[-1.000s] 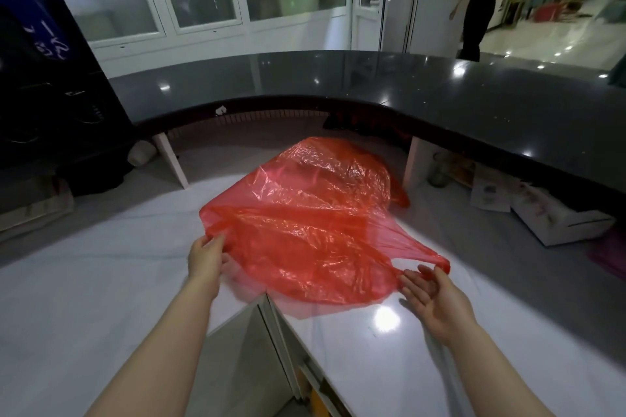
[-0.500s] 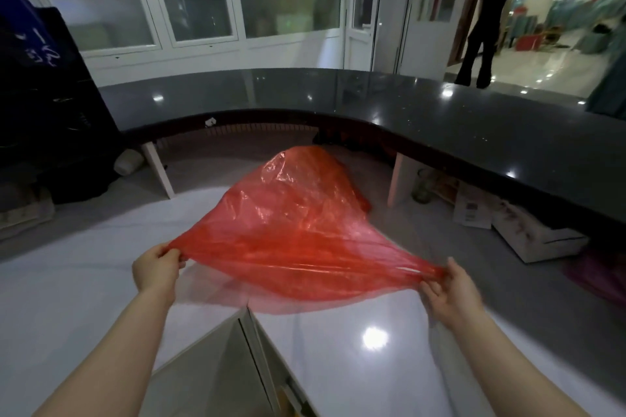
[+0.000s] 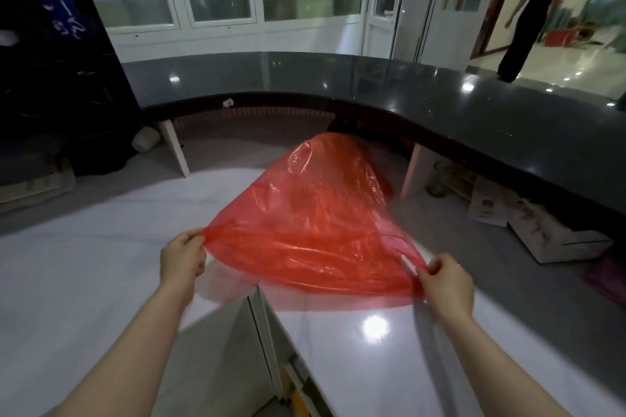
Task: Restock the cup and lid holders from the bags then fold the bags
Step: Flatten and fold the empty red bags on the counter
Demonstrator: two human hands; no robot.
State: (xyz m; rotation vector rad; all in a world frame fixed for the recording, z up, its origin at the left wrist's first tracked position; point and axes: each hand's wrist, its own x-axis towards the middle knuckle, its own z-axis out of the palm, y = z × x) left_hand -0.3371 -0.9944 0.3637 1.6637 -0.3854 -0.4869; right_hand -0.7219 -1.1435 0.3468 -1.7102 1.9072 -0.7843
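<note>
Bag material: thin, translucent red plastic bag (image 3: 315, 230), glossy and crinkled, with fine wrinkles catching the light.
Bag shape: roughly triangular, wide along the near edge and narrowing to a puffed, rounded far end.
Bag position: stretched between both hands above the white surface (image 3: 84, 264), its near edge lifted, its far end low toward the back.
Left hand (image 3: 181, 259): fingers closed on the bag's left corner.
Right hand (image 3: 445, 284): fingers pinched shut on the bag's right corner, slightly blurred.
Surface: smooth, polished white, mirroring a ceiling light.
Upper counter (image 3: 440, 101): dark, speckled, glossy, curved.
Hard to make out: whether the bag's far end touches the surface; the things on the shelf under the upper counter are dim.
</note>
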